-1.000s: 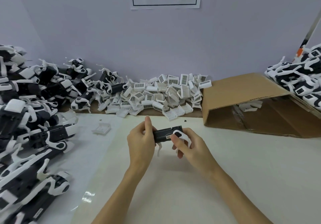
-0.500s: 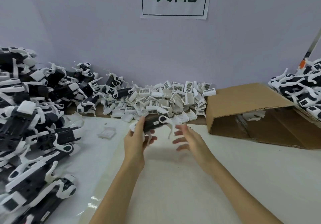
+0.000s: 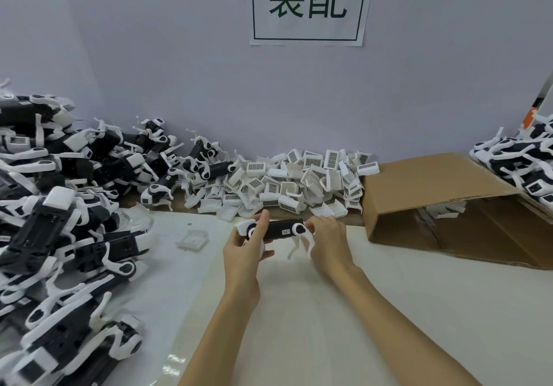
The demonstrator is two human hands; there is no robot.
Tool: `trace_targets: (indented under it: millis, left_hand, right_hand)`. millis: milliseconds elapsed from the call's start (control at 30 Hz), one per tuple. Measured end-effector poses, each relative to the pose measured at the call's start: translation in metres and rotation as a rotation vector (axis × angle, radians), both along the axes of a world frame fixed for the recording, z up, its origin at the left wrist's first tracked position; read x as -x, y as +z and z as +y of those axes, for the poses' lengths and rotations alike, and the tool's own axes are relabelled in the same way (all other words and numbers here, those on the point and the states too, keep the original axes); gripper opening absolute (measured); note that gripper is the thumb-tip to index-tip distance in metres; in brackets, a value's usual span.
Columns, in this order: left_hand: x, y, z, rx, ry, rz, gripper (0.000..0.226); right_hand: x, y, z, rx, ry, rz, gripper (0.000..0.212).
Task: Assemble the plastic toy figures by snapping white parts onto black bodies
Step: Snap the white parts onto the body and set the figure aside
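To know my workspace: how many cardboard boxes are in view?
1. The cardboard box lies on its side at the right, open toward the person. Others may be hidden out of frame.

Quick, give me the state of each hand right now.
Left hand: grips the left end of the toy figure.
Right hand: fingers curled at the figure's right end by its white leg; looks like a pinch.

The right hand (image 3: 327,237) has closed back onto the toy figure (image 3: 279,230) — it hung free just before.
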State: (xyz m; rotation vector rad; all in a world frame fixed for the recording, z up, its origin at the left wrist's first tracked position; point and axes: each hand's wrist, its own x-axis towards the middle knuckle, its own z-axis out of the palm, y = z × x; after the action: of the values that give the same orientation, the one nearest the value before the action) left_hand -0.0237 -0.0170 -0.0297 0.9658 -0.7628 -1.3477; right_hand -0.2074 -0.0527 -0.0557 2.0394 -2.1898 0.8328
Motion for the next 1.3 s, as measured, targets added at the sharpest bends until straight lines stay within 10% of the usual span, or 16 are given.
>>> trace_targets:
  millis: [300, 533, 833, 1300]
  left_hand:
    - [0.000, 0.004, 0.006, 0.012, -0.076, 0.006, 0.040]
    - [0.013, 0.007, 0.017, 0.008, -0.197, -0.047, 0.058]
    - [0.011, 0.002, 0.019, -0.015, -0.254, -0.100, 0.047]
    - [0.015, 0.004, 0.026, 0.024, -0.351, -0.156, 0.047]
  right_hand:
    - [0.027, 0.016, 0.055, 0.274, 0.046, -0.749, 0.028]
    - [0.050, 0.022, 0.099, 0.083, 0.032, -1.430, 0.033]
    - [0.045, 0.019, 0.104, 0.017, 0.044, -1.345, 0.013]
    - [0.053, 0.020, 0.099, -0.066, 0.134, -1.860, 0.039]
